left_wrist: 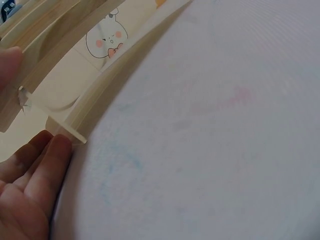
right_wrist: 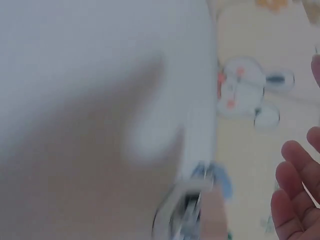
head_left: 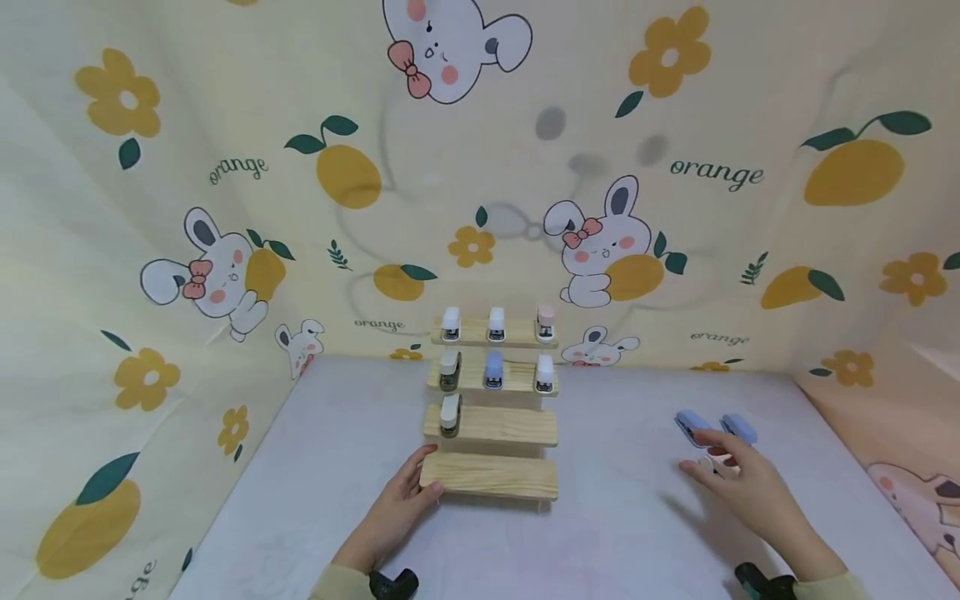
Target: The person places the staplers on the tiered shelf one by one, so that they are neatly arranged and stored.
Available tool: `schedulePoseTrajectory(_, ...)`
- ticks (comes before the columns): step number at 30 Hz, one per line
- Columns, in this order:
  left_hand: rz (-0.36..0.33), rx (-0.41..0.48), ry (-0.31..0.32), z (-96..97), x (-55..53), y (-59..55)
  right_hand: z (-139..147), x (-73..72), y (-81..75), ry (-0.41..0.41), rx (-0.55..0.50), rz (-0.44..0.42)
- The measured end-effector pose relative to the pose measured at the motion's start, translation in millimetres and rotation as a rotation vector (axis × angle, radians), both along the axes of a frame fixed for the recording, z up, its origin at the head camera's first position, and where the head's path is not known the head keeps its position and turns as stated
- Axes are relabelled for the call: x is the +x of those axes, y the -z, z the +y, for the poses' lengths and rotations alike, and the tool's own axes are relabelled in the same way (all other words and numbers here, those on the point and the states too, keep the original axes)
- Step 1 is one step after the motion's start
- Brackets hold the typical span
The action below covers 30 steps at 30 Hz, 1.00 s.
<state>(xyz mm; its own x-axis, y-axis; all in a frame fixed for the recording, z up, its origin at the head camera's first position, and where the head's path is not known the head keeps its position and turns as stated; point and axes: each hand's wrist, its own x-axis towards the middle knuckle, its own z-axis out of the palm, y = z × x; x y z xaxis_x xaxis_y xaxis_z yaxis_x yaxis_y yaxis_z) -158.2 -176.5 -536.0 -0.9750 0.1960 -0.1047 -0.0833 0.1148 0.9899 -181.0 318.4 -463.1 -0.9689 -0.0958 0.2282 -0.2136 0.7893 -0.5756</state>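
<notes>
A stepped wooden rack [head_left: 517, 479] with clear supports stands mid-table. My left hand [head_left: 401, 504] grips the left end of its lowest shelf, thumb at the front edge and fingers behind; in the left wrist view the fingers [left_wrist: 47, 165] lie beside a clear support. Small staplers sit on the upper steps, among them a pink one [head_left: 545, 323], a blue one [head_left: 493, 370] and a white one [head_left: 450, 415]. At the right, my right hand [head_left: 750, 487] hovers with thumb and fingers spread, holding nothing. A pale stapler [right_wrist: 212, 217], blurred, lies below it, partly hidden in the head view.
Two blue staplers, one at the left [head_left: 690, 427] and one at the right [head_left: 738, 427], lie on the white table [head_left: 615, 542] just beyond my right hand. A printed cloth [head_left: 480, 158] with rabbits and oranges hangs behind and along both sides.
</notes>
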Motion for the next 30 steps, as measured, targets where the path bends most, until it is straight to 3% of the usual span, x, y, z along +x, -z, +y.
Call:
schedulePoseTrajectory(3,0.011,0.007,0.010,1.7,0.1,1.2,24.0,4.1,-0.7,0.062,-0.017,-0.087)
schedulePoseTrajectory(11,0.023,-0.003,0.014,3.8,1.0,3.5,70.1,4.2,15.6,0.198,-0.045,-0.176)
schedulePoseTrajectory(17,0.040,0.015,0.014,1.4,0.3,2.7,92.9,-4.0,33.3,0.286,-0.216,-0.376)
schedulePoseTrajectory(25,0.023,-0.002,0.008,0.4,2.6,3.3,110.5,-13.0,52.0,0.254,-0.366,-0.678)
schedulePoseTrajectory(30,0.028,0.009,0.001,0.6,2.5,-0.9,112.5,-15.8,51.3,0.164,-0.439,-0.762)
